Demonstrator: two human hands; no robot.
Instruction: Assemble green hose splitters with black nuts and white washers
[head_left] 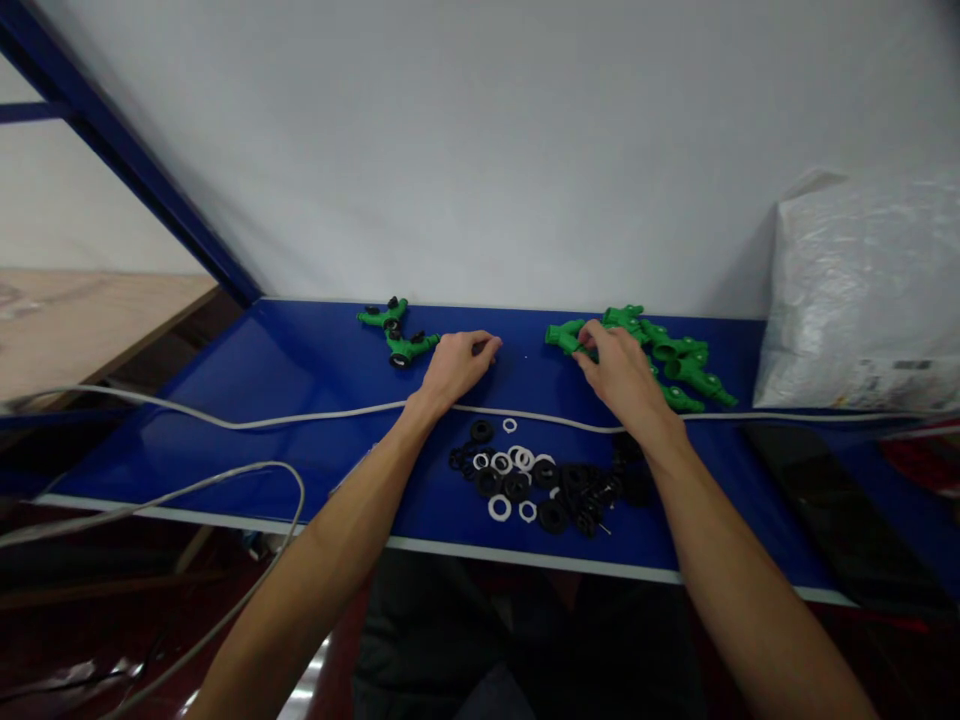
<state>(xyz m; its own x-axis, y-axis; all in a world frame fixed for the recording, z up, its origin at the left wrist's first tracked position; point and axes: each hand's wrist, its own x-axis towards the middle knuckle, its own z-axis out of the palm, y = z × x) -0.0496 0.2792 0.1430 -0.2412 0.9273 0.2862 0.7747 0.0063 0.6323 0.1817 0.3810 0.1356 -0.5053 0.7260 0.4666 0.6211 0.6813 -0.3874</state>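
Note:
My right hand [619, 370] has its thumb and fingers closed round a green Y-shaped hose connector [564, 337] at the near side of a pile of similar green connectors [694, 370]. My left hand [459, 366] rests over the blue table with its fingers curled and their tips together; whatever they may hold is hidden. To its left lie two green Y connectors fitted with black parts [409, 347]. Between my forearms are loose white rings [499, 508], black ring caps [553, 516] and small black pieces [589, 500].
A pale cable [352, 412] runs across the blue table [247, 370] and under my forearms. At the right stand a white plastic-wrapped package [862, 300] and a dark flat object [840, 510]. A grey wall [480, 150] closes off the back.

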